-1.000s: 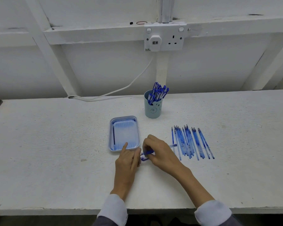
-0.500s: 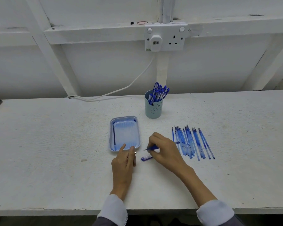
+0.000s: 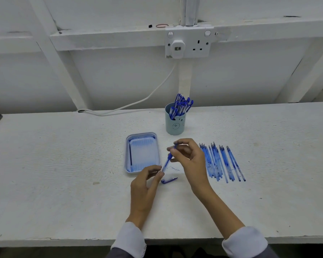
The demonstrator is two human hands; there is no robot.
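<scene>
Just left of the grip, a pale blue tray (image 3: 143, 134) holds clear tubes (image 3: 144, 153) and one dark blue stick (image 3: 130, 155). The left hand (image 3: 145, 187) curls at the pen (image 3: 168, 159)'s lower end; whether it pinches it I cannot tell. A cap (image 3: 169, 180) lies beneath. The right hand (image 3: 191, 161) pinches the tilted pen's upper part. Behind stands a cup (image 3: 174, 125) of pens (image 3: 181, 105); to the right lie refills (image 3: 222, 164).

Bench-type assembly workstation in a workshop. A rough white-painted surface (image 3: 63, 164) meets a bare timber-framed wall (image 3: 108, 39) carrying a double socket (image 3: 189, 43) and cable (image 3: 153, 94). Batch stock is laid out: pen refills (image 3: 222, 162), tray (image 3: 127, 155), cup of pens (image 3: 174, 125).
</scene>
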